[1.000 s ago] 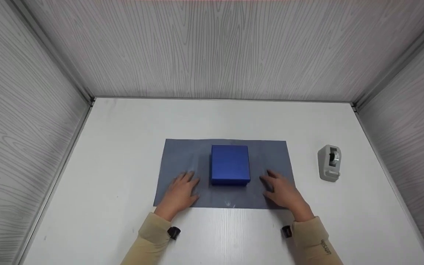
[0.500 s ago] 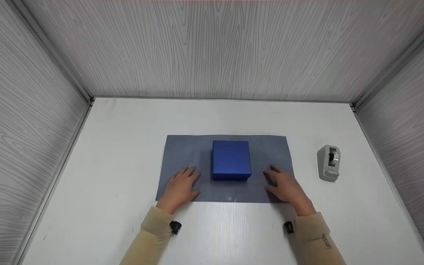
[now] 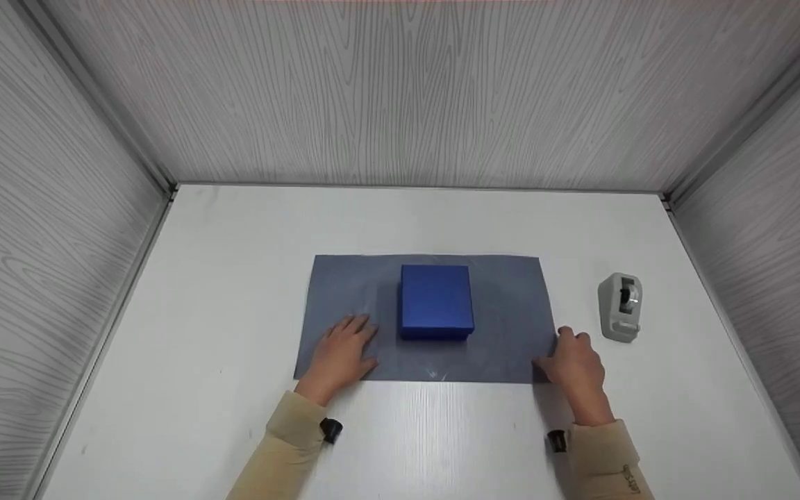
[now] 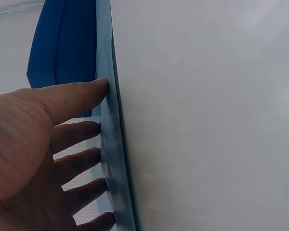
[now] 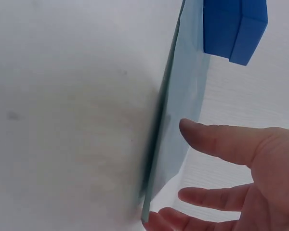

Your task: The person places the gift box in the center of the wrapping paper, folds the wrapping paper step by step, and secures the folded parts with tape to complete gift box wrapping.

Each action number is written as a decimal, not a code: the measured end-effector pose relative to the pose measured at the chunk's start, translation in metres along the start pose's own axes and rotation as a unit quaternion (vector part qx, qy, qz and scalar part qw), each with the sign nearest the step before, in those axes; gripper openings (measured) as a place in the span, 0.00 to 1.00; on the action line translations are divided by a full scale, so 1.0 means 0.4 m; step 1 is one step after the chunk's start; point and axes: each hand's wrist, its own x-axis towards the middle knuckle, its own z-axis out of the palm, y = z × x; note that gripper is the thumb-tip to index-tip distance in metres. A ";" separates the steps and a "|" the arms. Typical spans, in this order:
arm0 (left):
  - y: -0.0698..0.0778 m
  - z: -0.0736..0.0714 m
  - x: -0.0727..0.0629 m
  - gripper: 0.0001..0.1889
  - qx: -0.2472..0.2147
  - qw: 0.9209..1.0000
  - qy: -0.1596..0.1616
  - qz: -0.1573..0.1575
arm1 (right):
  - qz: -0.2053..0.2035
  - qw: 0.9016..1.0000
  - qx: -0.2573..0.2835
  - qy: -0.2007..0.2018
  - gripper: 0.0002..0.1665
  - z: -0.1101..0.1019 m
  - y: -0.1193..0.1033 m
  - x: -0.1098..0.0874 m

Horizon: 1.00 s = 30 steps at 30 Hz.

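A blue lidded box (image 3: 436, 297) sits on a grey-blue sheet (image 3: 511, 305), which lies flat on the white table. My left hand (image 3: 339, 351) rests on the sheet's front left part with its fingers spread. In the left wrist view its fingertips (image 4: 105, 185) touch the sheet. At the front right corner is my right hand (image 3: 573, 361), its thumb over the sheet and its other fingers just past the right edge. The right wrist view shows this thumb (image 5: 202, 134) apart from the fingers, with one fingertip right at the sheet's corner.
A grey tape dispenser (image 3: 621, 307) with a roll in it stands to the right of the sheet, beyond my right hand. Grey wood-patterned panels (image 3: 407, 97) enclose the white table (image 3: 247, 229) at the back and both sides.
The sheet and box have slid slightly away from me, both hands moving along with them. Since then my right hand has shifted rightward to the sheet's edge, while the left has stayed put.
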 end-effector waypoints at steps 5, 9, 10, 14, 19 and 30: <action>-0.003 0.003 0.000 0.30 -0.001 1.000 0.004 0.000 | -0.034 0.999 -0.007 0.033 0.34 0.017 -0.008 -0.002; -0.003 0.006 -0.001 0.30 -0.006 1.000 0.006 -0.002 | -0.051 0.997 -0.005 0.051 0.31 0.025 -0.011 -0.002; -0.003 0.006 -0.001 0.30 -0.006 1.000 0.007 -0.001 | -0.053 0.997 -0.004 0.053 0.31 0.026 -0.011 -0.001; -0.004 0.007 -0.004 0.30 -0.005 1.000 0.014 0.007 | -0.062 0.996 -0.017 0.066 0.33 0.029 -0.007 0.002; -0.004 0.006 -0.006 0.31 -0.005 1.000 0.015 0.004 | -0.059 0.995 -0.019 0.080 0.34 0.030 0.001 0.003; -0.004 0.008 -0.001 0.30 -0.011 1.000 0.017 0.001 | -0.008 0.992 0.098 0.083 0.28 -0.005 0.011 -0.010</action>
